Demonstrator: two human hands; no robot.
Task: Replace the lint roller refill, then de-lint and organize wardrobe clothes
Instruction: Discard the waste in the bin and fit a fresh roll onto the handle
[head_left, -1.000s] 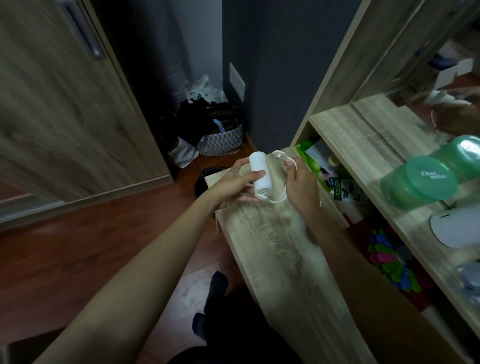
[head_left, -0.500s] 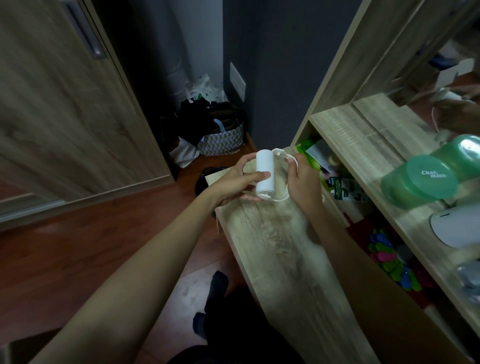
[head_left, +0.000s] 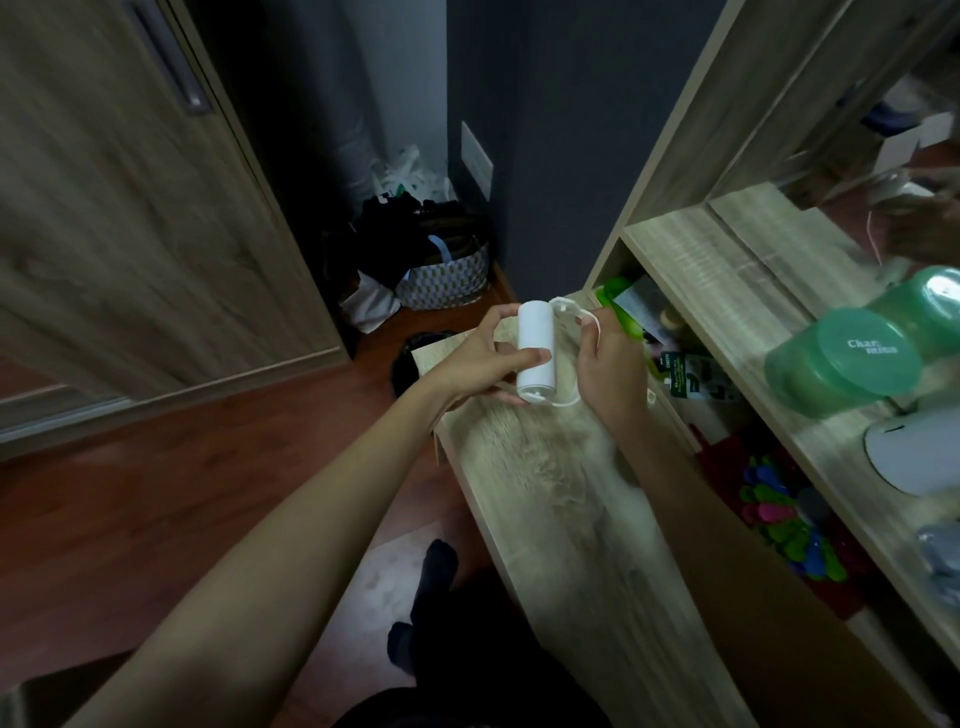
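Note:
A white cylindrical lint roller refill (head_left: 535, 347) stands roughly upright above the far end of a wooden counter (head_left: 566, 499). My left hand (head_left: 483, 361) grips the roll from the left, thumb across its front. My right hand (head_left: 608, 371) pinches the thin white frame of the lint roller handle (head_left: 571, 312), which loops around the roll's right side and under its base. Whether the roll sits fully on the frame is unclear.
A wooden shelf unit (head_left: 727, 270) on the right holds a green lidded container (head_left: 862, 358), packets and coloured clips. A patterned basket (head_left: 447, 275) with dark clothes sits on the floor by the dark wall. A wooden wardrobe door (head_left: 130, 208) stands at left.
Both hands shifted slightly right with the roll. The roll turned more upright, and my left thumb slid across its front.

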